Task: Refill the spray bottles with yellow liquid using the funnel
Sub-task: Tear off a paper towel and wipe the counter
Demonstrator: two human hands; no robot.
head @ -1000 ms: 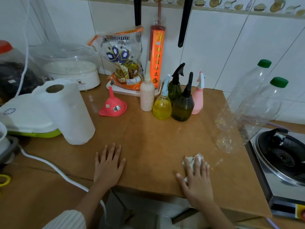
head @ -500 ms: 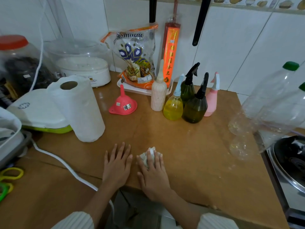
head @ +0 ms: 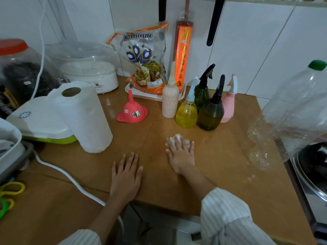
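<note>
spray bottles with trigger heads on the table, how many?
4, clustered behind the right hand: yellow bottle front left, dark green bottle front right, second dark green bottle behind, pink bottle far right. None seem hidden.

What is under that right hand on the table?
A crumpled white tissue pokes out beyond the fingers of the right hand, pressed onto the table. The rest is covered.

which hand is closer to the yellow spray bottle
Right. The right hand presses a white wad just in front of the yellow spray bottle; the left hand lies flat, farther back-left.
</note>
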